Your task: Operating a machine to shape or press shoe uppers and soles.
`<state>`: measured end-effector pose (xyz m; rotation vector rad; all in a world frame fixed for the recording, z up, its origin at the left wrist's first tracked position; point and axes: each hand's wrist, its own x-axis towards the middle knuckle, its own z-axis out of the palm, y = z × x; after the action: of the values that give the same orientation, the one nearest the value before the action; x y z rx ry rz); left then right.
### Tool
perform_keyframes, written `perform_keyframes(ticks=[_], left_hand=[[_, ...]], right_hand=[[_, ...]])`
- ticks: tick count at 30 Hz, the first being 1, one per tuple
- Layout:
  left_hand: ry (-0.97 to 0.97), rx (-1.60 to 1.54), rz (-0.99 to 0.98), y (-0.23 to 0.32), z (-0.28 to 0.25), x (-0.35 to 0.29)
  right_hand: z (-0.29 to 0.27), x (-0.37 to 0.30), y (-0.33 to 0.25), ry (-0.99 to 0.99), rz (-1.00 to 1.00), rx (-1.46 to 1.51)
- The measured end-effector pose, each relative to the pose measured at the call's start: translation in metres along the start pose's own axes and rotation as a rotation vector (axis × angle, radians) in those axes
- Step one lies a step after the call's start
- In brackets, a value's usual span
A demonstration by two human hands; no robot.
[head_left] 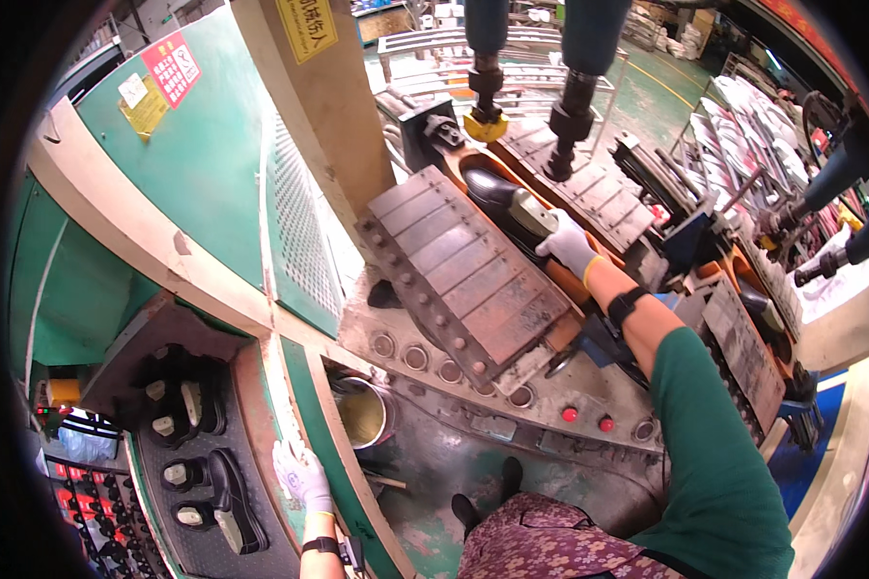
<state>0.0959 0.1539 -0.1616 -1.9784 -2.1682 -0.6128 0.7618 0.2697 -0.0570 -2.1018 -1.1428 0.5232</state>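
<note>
My right hand [570, 243], in a white glove, grips the near end of a black shoe [492, 189] with a pale last [531, 210] in it. The shoe lies in an orange trough [473, 159] of the machine, between metal segmented plates [463, 261]. Dark press rods [568, 116] hang above and beyond it. My left hand [302, 475], also gloved, lies with fingers stretched out on the pale ledge [278, 405] of the green housing and holds nothing. Left of that ledge, several black shoes [227, 492] with pale lasts sit on a dark dotted surface [270, 560].
Two red buttons [587, 419] sit on the machine's near edge. A bucket [386, 405] stands below, between housing and machine. At right, a second trough holds another shoe [763, 311]. A thick cream post [333, 116] rises ahead; racks [743, 125] stand far right.
</note>
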Motion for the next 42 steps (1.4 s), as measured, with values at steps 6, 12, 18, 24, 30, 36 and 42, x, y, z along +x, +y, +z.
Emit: perform_keyframes(ticks=[6, 12, 18, 24, 30, 36, 42], left_hand=[[-0.015, 0.005, 0.082, -0.009, 0.010, -0.001], [-0.034, -0.015, 0.122, -0.015, -0.002, 0.003], [0.050, 0.005, 0.177, -0.018, 0.016, 0.006], [-0.014, 0.010, 0.123, -0.015, 0.017, -0.003], [-0.016, -0.024, 0.120, -0.015, 0.014, -0.005], [0.048, 0.004, 0.165, -0.013, 0.011, 0.008], [0.006, 0.024, 0.391, -0.039, -0.008, 0.000]], right_hand=[[0.000, -0.039, -0.008, 0.300, -0.153, -0.290], [0.007, -0.282, -0.059, -0.026, -0.549, 0.130], [0.025, -0.508, 0.059, -0.392, -0.072, -0.427], [0.011, -0.703, 0.179, -0.497, 0.548, -0.501], [-0.005, -0.757, 0.202, -0.513, 0.818, -0.415], [0.014, -0.728, 0.219, -0.388, 0.714, -0.234], [0.017, -0.695, 0.189, -0.322, 0.576, -0.181]])
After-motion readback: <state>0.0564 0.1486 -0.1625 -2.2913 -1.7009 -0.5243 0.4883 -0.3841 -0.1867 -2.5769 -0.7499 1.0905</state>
